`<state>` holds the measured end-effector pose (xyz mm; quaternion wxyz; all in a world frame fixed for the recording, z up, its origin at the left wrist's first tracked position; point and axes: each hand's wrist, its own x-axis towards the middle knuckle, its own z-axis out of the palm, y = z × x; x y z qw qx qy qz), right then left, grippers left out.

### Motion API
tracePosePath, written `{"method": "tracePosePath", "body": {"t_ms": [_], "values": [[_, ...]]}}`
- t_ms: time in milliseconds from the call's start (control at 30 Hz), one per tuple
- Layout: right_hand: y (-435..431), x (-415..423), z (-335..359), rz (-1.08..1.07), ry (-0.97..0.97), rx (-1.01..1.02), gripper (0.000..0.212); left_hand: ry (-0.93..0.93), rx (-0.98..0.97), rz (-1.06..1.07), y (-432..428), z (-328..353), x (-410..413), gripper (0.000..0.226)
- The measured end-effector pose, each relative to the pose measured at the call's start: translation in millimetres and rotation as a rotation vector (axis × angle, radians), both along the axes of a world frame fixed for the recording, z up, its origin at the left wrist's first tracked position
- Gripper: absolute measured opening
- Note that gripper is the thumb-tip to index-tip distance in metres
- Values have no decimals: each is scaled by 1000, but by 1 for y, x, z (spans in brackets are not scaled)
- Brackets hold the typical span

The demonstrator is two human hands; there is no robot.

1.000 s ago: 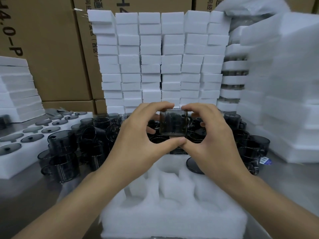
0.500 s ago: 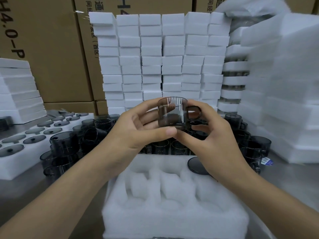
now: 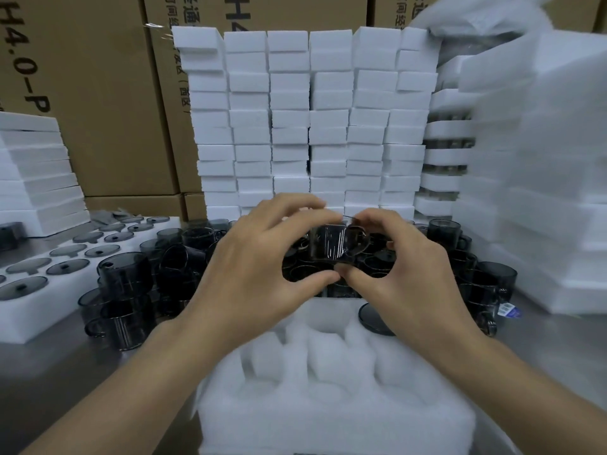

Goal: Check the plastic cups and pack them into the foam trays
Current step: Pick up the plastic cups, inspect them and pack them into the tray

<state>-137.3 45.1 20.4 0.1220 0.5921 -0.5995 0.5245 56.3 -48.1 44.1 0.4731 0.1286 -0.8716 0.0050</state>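
Above foam tray point(image 3: 328, 421), cup point(image 3: 328, 243) now lower.

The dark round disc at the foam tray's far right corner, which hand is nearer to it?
Right. The right hand, holding the cup, is just above the disc in the picture; the left hand, also on the cup, is farther off to the disc's left.
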Motion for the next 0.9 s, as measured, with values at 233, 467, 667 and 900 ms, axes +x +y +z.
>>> {"method": "tracePosePath", "body": {"t_ms": [233, 467, 667, 900], "values": [[-1, 0, -2, -40, 125, -87, 54, 34, 25, 1, -4, -1, -1, 60], [0, 2, 1, 27, 96, -68, 57, 171, 557, -266, -7, -1, -2, 53], [3, 5, 4, 195, -27, -19, 58, 161, 740, -346, -12, 0, -3, 52], [7, 9, 16, 548, -437, 70, 41, 136, 654, -285, -10, -2, -3, 54]]}}
